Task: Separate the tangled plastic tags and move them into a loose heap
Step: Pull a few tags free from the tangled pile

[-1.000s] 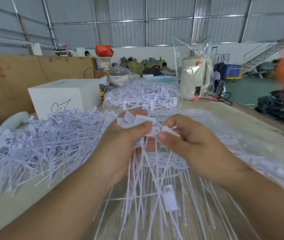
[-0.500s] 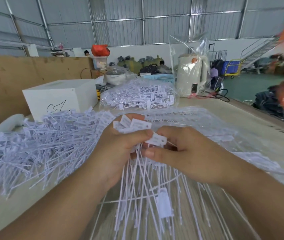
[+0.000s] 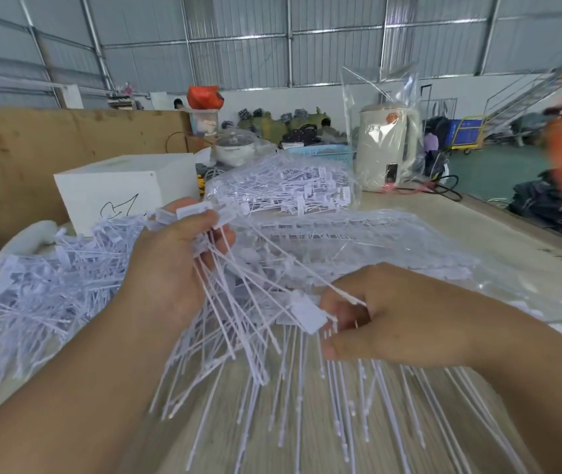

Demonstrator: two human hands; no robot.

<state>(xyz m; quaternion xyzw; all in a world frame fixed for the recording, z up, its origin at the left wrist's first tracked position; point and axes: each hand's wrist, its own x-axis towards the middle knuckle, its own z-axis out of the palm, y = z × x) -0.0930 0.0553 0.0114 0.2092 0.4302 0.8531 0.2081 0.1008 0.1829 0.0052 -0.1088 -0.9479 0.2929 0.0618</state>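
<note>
Left hand (image 3: 170,265) is up, fingers curled tight round the flat heads of a bunch of tags (image 3: 238,323), gripping it at the top so the long tails fan down over the desk (image 3: 498,241) and can slide free. Right hand (image 3: 385,316) sits lower, near the middle of the fan, thumb and fingers pinching a few strands, with one square tag head (image 3: 308,314) just beside its fingertips; looks like it is drawing those strands sideways out of the tangle. The loose heap (image 3: 43,285) lies on the desk to the left, beside the white box (image 3: 118,186), where I'd judge freed tags go. A bagged bundle (image 3: 286,189) waits behind. Half a second ago both hands met at the heads; now the right has dropped down and away, and the bunch spreads wider.
</note>
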